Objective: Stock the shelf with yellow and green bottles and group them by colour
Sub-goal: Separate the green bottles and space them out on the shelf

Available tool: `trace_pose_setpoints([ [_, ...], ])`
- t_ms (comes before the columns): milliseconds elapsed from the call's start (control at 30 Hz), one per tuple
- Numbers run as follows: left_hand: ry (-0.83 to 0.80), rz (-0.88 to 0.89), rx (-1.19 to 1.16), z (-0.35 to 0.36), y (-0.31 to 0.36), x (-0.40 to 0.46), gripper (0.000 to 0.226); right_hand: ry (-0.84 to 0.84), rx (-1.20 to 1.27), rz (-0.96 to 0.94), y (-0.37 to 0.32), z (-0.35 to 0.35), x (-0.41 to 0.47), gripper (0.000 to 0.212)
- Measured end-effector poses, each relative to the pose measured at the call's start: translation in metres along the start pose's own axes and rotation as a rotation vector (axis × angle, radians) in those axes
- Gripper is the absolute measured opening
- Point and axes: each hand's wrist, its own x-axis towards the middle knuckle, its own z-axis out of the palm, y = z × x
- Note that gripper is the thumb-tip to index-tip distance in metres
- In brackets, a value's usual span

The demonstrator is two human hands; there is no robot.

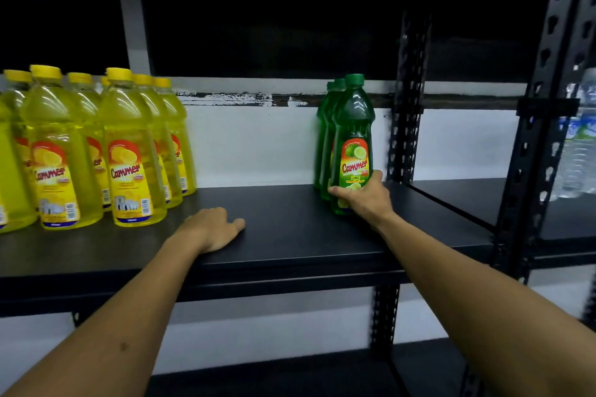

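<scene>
Several yellow bottles [129, 151] stand grouped at the left of the black shelf [290, 235]. At the right of the same shelf stand three green bottles in a row running back to the wall. My right hand [364, 198] grips the front green bottle [353, 138] low on its body; the bottle stands upright on the shelf. Two more green bottles [325, 138] stand right behind it. My left hand [213, 227] rests on the shelf board between the two groups, fingers loosely bent, holding nothing.
A black perforated upright [408, 90] stands just right of the green bottles. A second upright [541, 106] is farther right, with clear water bottles [580, 145] beyond it. A lower shelf [290, 374] lies beneath.
</scene>
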Motion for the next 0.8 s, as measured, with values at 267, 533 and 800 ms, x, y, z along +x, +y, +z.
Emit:
trace_pose_setpoints([
  [267, 0.009, -0.007, -0.043, -0.002, 0.001, -0.006, 0.061, -0.310, -0.196, -0.282, -0.006, 0.009, -0.016, 0.083],
  [533, 0.096, 0.053, -0.192, -0.008, 0.003, -0.017, 0.042, -0.645, -0.520, -0.404, -0.016, 0.013, -0.025, 0.056],
  [800, 0.472, -0.012, -0.859, -0.018, 0.028, -0.030, 0.052, -0.562, -0.509, -0.373, -0.013, 0.016, -0.022, 0.048],
])
